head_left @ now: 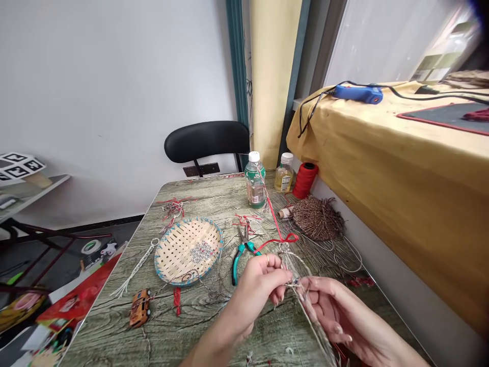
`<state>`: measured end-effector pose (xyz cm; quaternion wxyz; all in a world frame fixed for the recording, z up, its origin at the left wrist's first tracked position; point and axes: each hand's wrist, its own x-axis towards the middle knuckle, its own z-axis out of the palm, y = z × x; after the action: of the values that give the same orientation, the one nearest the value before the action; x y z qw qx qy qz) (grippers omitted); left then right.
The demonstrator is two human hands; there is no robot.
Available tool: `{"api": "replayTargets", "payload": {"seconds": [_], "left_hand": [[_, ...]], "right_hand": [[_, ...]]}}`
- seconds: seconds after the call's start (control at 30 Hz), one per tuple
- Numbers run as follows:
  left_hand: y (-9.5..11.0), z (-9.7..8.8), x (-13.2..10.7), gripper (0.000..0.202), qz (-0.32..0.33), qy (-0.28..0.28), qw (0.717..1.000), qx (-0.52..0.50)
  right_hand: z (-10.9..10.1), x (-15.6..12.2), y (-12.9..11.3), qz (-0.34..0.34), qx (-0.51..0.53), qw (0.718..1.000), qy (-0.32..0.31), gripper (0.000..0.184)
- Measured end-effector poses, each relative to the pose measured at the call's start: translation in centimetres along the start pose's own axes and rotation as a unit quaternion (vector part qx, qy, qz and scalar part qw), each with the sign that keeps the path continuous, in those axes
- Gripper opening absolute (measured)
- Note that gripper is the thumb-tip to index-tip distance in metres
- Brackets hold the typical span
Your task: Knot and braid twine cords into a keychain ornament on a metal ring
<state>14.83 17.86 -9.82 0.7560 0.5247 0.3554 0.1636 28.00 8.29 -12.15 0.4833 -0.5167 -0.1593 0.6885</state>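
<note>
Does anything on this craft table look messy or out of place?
Mostly loose clutter: red thread scraps lie scattered on the table, and a small toy car sits among them. Both hands, left and right, pinch pale cords. Nothing looks spilled or broken.

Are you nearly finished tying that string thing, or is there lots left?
Some is done: knots sit just below the red loop. Now the left hand and right hand pinch the pale cords mid-knot. Left over: long loose strands trail unknotted toward the table edge.
</note>
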Motion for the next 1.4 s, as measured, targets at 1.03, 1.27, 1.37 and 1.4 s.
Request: {"api": "replayTargets", "payload": {"seconds": [1.03,1.27,1.37,1.4], "left_hand": [[-1.6,-2.0,1.8,0.027,-0.181,-0.235,0.954,0.038],[-0.9,-3.5,1.8,0.013,-0.131,-0.144,0.979,0.065],[-0.7,-3.9,2.1,0.014,-0.104,-0.093,0.988,0.059],[-0.6,-4.0,2.0,0.016,-0.095,-0.078,0.991,0.056]], "right_hand": [[-3.6,2.7,-2.9,-0.171,-0.279,0.944,0.052,0.033],[-4.0,3.9,-4.2,-0.204,-0.293,0.926,0.119,0.034],[-4.7,4.7,-4.7,-0.212,-0.314,0.912,0.158,0.037],[-5.0,4.9,-4.7,-0.214,-0.326,0.905,0.172,0.037]]}}
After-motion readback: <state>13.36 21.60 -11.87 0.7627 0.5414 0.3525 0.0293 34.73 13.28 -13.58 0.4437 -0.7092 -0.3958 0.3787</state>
